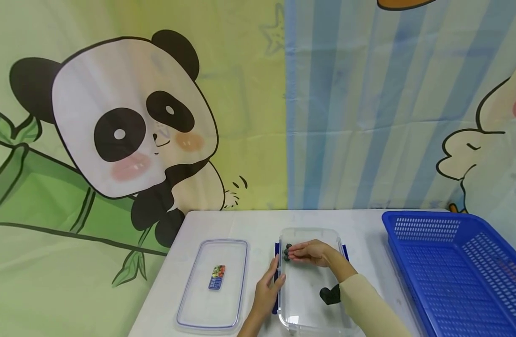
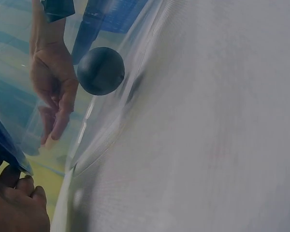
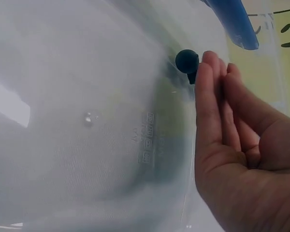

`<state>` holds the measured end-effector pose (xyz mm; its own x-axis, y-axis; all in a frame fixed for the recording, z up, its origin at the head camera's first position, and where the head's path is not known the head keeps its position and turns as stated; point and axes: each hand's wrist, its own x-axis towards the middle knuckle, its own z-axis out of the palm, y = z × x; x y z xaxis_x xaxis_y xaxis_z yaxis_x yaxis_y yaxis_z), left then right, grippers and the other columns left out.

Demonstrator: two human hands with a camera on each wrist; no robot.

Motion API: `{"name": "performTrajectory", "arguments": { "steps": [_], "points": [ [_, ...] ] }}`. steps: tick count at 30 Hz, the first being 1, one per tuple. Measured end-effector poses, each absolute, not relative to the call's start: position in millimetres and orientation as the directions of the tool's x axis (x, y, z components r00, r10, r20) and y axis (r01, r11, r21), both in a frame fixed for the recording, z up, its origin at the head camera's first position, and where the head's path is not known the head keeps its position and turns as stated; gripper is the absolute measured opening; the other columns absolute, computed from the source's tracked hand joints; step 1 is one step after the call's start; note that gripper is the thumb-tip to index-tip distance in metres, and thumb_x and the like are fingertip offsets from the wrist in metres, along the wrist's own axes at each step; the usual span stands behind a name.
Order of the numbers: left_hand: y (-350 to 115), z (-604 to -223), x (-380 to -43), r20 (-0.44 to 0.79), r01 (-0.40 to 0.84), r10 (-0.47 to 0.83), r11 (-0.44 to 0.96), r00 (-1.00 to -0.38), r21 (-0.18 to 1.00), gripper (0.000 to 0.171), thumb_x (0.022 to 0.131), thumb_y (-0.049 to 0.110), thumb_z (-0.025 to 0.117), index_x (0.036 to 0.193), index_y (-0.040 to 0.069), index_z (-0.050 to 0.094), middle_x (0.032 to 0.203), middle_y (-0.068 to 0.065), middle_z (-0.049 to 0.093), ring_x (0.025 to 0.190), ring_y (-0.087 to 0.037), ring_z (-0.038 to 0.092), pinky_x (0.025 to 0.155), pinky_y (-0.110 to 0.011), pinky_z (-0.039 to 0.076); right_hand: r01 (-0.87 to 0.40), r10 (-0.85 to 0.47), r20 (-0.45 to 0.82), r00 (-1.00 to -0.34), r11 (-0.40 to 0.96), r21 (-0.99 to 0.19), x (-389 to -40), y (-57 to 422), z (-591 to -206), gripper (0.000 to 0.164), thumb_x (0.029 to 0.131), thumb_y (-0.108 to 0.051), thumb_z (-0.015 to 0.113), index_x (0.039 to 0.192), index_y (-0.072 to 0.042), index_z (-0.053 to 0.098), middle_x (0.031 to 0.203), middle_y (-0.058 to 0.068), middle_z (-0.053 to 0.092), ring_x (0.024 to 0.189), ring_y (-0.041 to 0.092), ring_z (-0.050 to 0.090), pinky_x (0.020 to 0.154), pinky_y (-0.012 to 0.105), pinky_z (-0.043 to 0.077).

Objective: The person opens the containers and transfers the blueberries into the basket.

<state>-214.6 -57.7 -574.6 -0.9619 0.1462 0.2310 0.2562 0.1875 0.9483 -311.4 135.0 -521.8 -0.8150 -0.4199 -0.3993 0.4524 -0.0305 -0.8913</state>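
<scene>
A clear plastic box [image 1: 306, 304] with blue side latches lies on the table without its lid. My left hand [image 1: 265, 291] holds its left side, thumb at the rim; in the left wrist view the fingers [image 2: 26, 188] bend beside a blue latch [image 2: 5, 140]. Over the box reaches my right hand [image 1: 313, 252], fingers straight and close together. Their tips touch or nearly touch small dark balls [image 1: 287, 252] at the box's left wall. One dark ball [image 3: 187, 61] shows beside the fingertips in the right wrist view. Partly behind the right sleeve is a black heart-shaped piece [image 1: 329, 296].
To the left lies a clear lid [image 1: 199, 309] with a blue seal and a printed label [image 1: 217, 277]. A large blue basket [image 1: 460, 281] stands at the right. Behind the white table [image 1: 249, 220] hangs a printed cloth [image 1: 258, 117] with a panda.
</scene>
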Motion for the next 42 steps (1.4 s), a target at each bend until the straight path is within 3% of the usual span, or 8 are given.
{"name": "performTrajectory", "arguments": {
  "steps": [9,16,22,27,31,38,42],
  "points": [
    [-60,-572,-213,0.212,0.235,0.135,0.191,-0.968,0.953,0.053,0.094,0.029,0.053,0.143,0.019,0.034,0.146,-0.008,0.029,0.134,-0.022,0.027,0.109,-0.035,0.021,0.505,-0.402,-0.458,-0.793,-0.013,-0.863,-309,136,-526,0.033,0.089,0.009,0.051,0.121,0.016,0.05,0.109,0.025,0.061,0.098,0.028,0.063,0.088,0.033,0.05],
    [-61,-573,-213,0.237,0.26,0.138,0.189,-0.962,0.947,0.052,0.094,0.025,0.053,0.142,0.016,0.036,0.145,-0.011,0.031,0.133,-0.026,0.028,0.109,-0.033,0.022,0.525,-0.366,-0.489,-0.792,0.003,-0.851,-307,135,-529,0.031,0.088,0.007,0.055,0.118,0.013,0.054,0.104,0.023,0.064,0.095,0.027,0.064,0.088,0.035,0.05],
    [-59,-562,-209,0.234,0.258,0.142,0.187,-0.962,0.948,0.051,0.094,0.018,0.053,0.142,0.009,0.035,0.145,-0.011,0.031,0.133,-0.029,0.028,0.108,-0.035,0.022,0.528,-0.337,-0.499,-0.798,0.006,-0.849,-307,134,-531,0.031,0.087,0.006,0.057,0.117,0.014,0.054,0.101,0.022,0.065,0.091,0.027,0.066,0.086,0.035,0.051],
    [-58,-539,-199,0.221,0.246,0.154,0.17,-0.963,0.954,0.052,0.094,0.016,0.053,0.14,0.001,0.035,0.144,-0.016,0.031,0.132,-0.033,0.028,0.108,-0.029,0.022,0.528,-0.344,-0.499,-0.796,0.012,-0.849,-307,134,-532,0.033,0.086,0.006,0.057,0.117,0.015,0.053,0.102,0.022,0.065,0.092,0.026,0.065,0.086,0.035,0.051],
    [-57,-531,-197,0.213,0.239,0.159,0.17,-0.964,0.956,0.051,0.094,0.016,0.052,0.14,0.0,0.034,0.144,-0.015,0.031,0.133,-0.031,0.028,0.108,-0.027,0.021,0.52,-0.351,-0.491,-0.797,0.016,-0.854,-308,135,-533,0.032,0.086,0.006,0.058,0.117,0.014,0.054,0.102,0.022,0.065,0.093,0.027,0.065,0.086,0.036,0.051],
    [-57,-531,-197,0.177,0.203,0.15,0.181,-0.973,0.962,0.054,0.093,0.021,0.054,0.141,0.004,0.035,0.144,-0.013,0.03,0.133,-0.029,0.028,0.108,-0.042,0.021,0.511,-0.402,-0.49,-0.773,0.063,-0.857,-308,134,-533,0.031,0.085,0.001,0.062,0.115,0.009,0.058,0.101,0.02,0.066,0.097,0.029,0.063,0.087,0.037,0.05],
    [-57,-531,-197,0.183,0.21,0.156,0.182,-0.971,0.961,0.054,0.093,0.02,0.054,0.141,0.003,0.034,0.144,-0.013,0.029,0.132,-0.03,0.028,0.108,-0.041,0.022,0.489,-0.438,-0.475,-0.763,0.089,-0.868,-305,132,-533,0.03,0.085,-0.001,0.063,0.114,0.008,0.059,0.102,0.02,0.065,0.097,0.03,0.063,0.087,0.037,0.051]
  ]
}}
